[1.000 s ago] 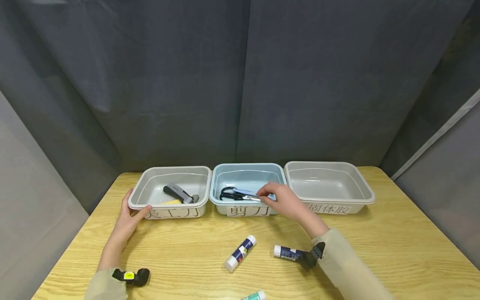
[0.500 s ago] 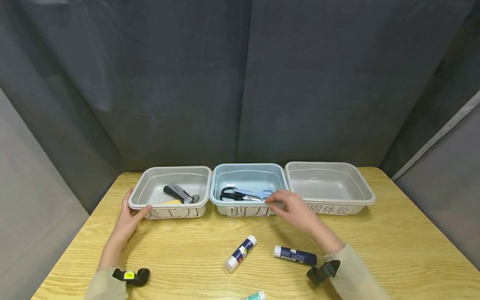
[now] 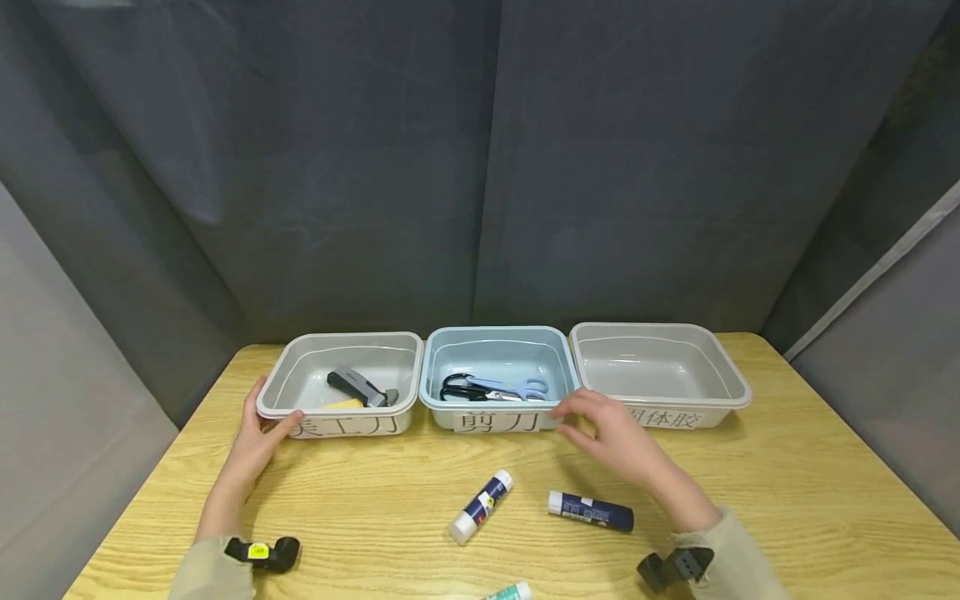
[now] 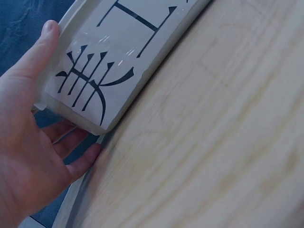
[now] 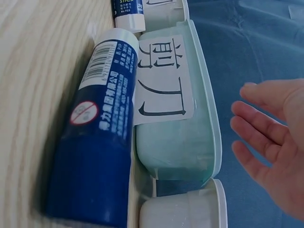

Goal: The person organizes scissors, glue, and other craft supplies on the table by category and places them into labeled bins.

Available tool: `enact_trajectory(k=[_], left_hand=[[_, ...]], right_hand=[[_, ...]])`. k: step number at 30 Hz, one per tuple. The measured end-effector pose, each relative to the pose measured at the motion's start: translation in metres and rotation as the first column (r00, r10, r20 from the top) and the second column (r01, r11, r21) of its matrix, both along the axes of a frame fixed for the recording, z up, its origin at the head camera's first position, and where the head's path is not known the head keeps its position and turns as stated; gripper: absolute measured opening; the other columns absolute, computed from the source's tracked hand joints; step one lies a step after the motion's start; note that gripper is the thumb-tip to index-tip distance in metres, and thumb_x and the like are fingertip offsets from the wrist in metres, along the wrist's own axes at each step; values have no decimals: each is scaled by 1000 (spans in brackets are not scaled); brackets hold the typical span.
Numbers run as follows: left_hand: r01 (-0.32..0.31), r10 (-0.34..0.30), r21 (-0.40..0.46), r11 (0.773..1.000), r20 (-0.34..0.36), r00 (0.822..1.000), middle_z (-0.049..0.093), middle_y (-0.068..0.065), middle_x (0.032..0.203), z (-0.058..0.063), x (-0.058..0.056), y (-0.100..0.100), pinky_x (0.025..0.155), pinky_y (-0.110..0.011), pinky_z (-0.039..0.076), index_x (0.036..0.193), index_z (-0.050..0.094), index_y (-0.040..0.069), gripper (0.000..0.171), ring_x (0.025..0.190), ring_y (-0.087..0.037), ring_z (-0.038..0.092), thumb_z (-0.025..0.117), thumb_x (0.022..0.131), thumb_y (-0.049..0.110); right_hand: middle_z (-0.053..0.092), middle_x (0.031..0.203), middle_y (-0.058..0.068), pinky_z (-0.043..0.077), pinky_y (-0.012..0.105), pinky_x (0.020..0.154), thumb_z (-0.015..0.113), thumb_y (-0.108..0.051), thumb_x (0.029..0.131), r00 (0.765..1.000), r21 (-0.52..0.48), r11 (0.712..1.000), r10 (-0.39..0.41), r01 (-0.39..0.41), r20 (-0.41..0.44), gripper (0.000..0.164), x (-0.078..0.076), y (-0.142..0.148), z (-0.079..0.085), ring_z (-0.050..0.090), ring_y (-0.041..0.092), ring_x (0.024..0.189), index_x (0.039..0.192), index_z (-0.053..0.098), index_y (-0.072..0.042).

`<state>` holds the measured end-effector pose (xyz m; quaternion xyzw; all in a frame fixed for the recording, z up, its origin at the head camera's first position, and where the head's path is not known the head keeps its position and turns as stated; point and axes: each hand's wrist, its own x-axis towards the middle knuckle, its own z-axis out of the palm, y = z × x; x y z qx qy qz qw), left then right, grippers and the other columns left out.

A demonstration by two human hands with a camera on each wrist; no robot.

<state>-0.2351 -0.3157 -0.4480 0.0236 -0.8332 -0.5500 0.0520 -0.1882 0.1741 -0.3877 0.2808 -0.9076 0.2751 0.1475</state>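
Blue scissors: laid in the blue bin, long axis left to right, handles pointed right.
Black scissors: crossed with the blue pair, handles left, blades right.
Right hand: held by the bin's near right corner, thumb and fingers apart; rim contact cannot be told.
Left hand: left grey bin gripped between thumb and fingers.
Yellow item: partly hidden.
Teal tube: cut off below.

My head camera faces forward and down over the table; close up, my left-wrist camera shares with it the left grey bin, my right-wrist camera the blue bin.
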Motion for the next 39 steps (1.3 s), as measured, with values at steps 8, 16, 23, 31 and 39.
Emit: enact_trajectory(k=[8,16,23,31,39], left_hand=[[2,-2,8,1000,6,1000,7,-15,151,0,2,0,107,-56,11,146,-11,25,93,133,-37,17,60,87,34],[3,-3,24,1000,-2,1000,8,-16,151,0,-1,1,107,-55,11,146,-10,25,92,133,-36,17,60,87,32],[7,-7,32,999,-8,1000,9,-16,150,-2,-1,0,107,-56,11,146,-10,23,92,132,-36,18,60,88,30],[16,-16,29,999,-7,1000,7,-17,151,-1,-1,1,107,-56,11,146,-11,24,91,132,-38,17,59,88,30],[14,-14,28,1000,-1,1000,7,-16,151,-1,0,1,107,-56,11,146,-11,24,91,133,-37,16,59,88,31]], right_hand=[[65,94,-9,49,32,79,70,-24,79,997,88,994,55,-60,63,19,13,5,-2,59,9,88,97,66,-18],[63,94,-7,49,34,77,71,-37,76,944,122,979,120,-164,308,35,23,10,-2,57,9,87,102,65,-15],[64,91,-6,48,32,76,74,-36,73,895,85,966,191,-244,404,41,23,11,-10,58,10,85,104,63,-12],[62,94,-9,48,30,77,77,-37,69,840,76,965,178,-251,512,48,23,10,-14,58,8,87,107,61,-13],[60,95,-12,48,27,75,78,-33,68,809,83,964,163,-253,565,45,23,9,-17,56,7,86,106,61,-15]])
